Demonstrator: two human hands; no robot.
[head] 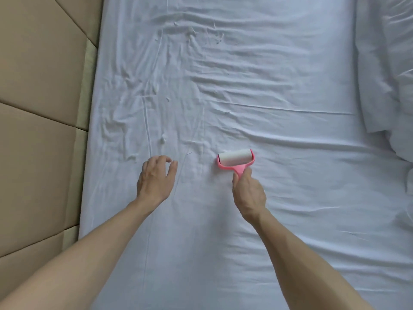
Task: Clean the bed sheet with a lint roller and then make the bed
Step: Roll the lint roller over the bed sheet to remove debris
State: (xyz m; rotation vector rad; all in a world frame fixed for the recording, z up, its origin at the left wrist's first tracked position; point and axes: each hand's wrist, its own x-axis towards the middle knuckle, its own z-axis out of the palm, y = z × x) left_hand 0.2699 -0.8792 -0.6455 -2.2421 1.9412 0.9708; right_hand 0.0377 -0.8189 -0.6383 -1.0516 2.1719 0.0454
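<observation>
Lint roller: the lint roller (235, 161) has a pink frame and a white drum. It lies on the sheet with the drum away from the person and the handle pointing back toward them.

Right hand: the right hand (249, 193) is directly behind the roller, its fingers wrapped round the pink handle, which it hides almost entirely.

Left hand: the left hand (156, 177) is to the left of the roller, well apart from it and about level with its handle. It is palm down with the fingers loosely bent and grasps nothing. Whether the fingertips touch the cloth cannot be told.

Bed sheet: the white bed sheet (268, 97) is under the roller and spreads out on every side of it. It is creased, most heavily beyond the roller and to its left.

Lint: small white scraps (163, 138) lie on the sheet to the left of the roller and beyond it. A denser scatter (194, 32) lies far beyond the roller.

Duvet: a bunched white duvet (388, 74) lies far to the right of the roller and beyond it.

Padded panel: a beige quilted panel (40, 108) stands far to the left of the roller, along the sheet's edge.
</observation>
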